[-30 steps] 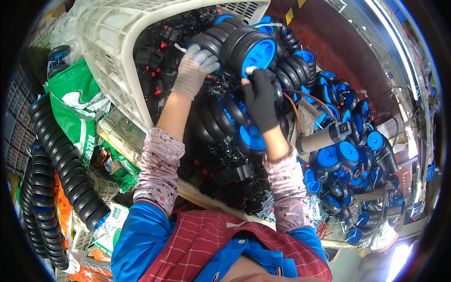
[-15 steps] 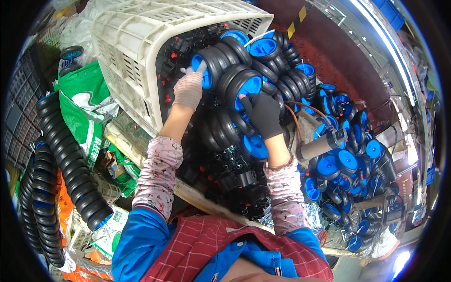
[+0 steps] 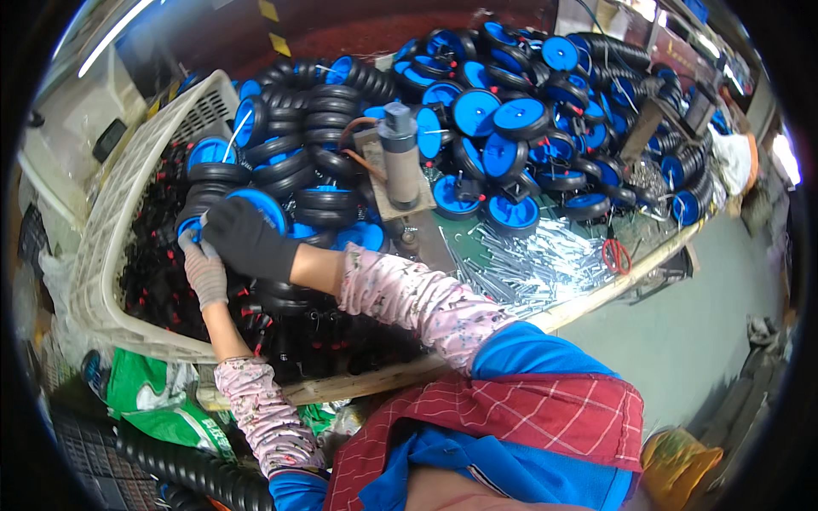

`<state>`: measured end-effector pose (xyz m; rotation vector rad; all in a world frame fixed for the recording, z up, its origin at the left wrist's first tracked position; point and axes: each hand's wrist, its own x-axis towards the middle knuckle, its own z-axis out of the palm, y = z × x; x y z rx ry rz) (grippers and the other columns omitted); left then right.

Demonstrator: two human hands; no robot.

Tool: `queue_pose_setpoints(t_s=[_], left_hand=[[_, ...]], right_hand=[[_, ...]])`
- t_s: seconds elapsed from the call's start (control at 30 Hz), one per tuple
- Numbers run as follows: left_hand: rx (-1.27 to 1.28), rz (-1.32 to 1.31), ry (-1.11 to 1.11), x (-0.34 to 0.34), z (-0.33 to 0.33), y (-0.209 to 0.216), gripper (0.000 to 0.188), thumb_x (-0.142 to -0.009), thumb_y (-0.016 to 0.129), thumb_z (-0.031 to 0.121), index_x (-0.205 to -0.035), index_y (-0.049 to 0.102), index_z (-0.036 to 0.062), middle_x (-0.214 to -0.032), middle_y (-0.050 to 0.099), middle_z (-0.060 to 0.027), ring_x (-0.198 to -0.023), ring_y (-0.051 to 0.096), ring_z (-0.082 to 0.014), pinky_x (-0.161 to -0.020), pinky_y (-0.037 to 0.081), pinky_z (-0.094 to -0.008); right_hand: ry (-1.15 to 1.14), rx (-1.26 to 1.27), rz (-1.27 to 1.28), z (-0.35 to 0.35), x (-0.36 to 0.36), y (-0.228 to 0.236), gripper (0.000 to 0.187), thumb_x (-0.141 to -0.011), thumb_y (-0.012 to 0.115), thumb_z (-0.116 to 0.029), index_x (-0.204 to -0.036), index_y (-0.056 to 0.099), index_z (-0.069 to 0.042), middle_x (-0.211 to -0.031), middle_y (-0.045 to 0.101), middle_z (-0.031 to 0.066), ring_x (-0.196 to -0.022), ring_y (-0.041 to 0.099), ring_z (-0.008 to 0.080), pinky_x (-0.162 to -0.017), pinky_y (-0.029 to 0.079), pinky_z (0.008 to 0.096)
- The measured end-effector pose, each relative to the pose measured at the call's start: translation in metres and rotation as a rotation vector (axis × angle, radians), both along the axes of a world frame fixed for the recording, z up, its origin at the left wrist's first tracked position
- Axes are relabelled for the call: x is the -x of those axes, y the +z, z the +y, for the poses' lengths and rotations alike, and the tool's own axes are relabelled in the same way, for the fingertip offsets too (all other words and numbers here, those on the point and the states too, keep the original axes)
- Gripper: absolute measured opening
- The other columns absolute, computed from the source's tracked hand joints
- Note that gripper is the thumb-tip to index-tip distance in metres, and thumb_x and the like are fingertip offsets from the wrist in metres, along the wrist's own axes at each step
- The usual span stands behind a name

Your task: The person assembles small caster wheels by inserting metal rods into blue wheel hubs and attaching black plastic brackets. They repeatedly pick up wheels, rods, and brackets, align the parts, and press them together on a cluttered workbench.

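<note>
Evidently both hands meet at nine o'clock, over a stack of black wheels [image 3: 203,203] with a blue hub at its near end. The left hand [image 3: 204,272], in a pale glove, has its fingers bent up against that hub; they are partly curled, and I cannot tell whether they pinch anything. The right hand [image 3: 253,238], in a black glove, comes across from four o'clock of the stack, back upward, fingers bent toward the same hub; its fingertips are hidden, so its grip cannot be told.

The stack looks fairly heavy for its size, with stiff hubs and ribbed tyres that should give good friction and not break easily. It would likely roll or sag if held at one end, so a grip round the tyres, with the other hand steadying the hub, seems soundest.

Just beyond the right hand, at one o'clock of it, sits another blue-hubbed wheel [image 3: 262,204]. A pale slatted basket [image 3: 95,285] reaches round the stack at nine o'clock, and small black parts with red bits [image 3: 328,328] lie between seven and eight. At twelve stands a grey cylinder [image 3: 400,162]; at one, a big heap of wheels [image 3: 503,128]. Loose metal pins [image 3: 532,264] cover the desk [image 3: 588,300] at three, and a green sack [image 3: 141,383] lies at eight.
</note>
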<state>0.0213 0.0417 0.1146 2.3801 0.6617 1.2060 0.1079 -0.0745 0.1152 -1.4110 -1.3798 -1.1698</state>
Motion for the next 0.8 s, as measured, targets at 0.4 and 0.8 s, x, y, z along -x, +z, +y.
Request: queue_pose_setpoints(t_s=[0.4, 0.8], left_hand=[[-0.051, -0.256, -0.156, 0.053, -0.069, 0.014, 0.021, -0.103, 0.048, 0.018, -0.115, 0.052, 0.0007, -0.104, 0.06, -0.0204, -0.091, 0.059, -0.0372, -0.085, 0.047, -0.0423], [0.383, 0.969, 0.13, 0.39, -0.247, -0.17, 0.023, -0.089, 0.057, 0.014, -0.11, 0.06, 0.0052, -0.084, 0.064, -0.0227, -0.081, 0.066, -0.039, -0.072, 0.053, -0.0463]], right_hand=[[-0.311, 0.436, 0.212, 0.091, -0.032, -0.031, 0.049, -0.091, 0.056, -0.022, -0.137, 0.057, -0.041, -0.154, 0.041, 0.0134, -0.147, 0.019, 0.0506, -0.097, 0.036, 0.0675], [-0.236, 0.839, 0.408, 0.006, -0.049, 0.015, 0.02, -0.087, 0.056, -0.017, -0.101, 0.071, -0.012, -0.098, 0.067, 0.0095, -0.1, 0.062, 0.0302, -0.091, 0.04, 0.0607]])
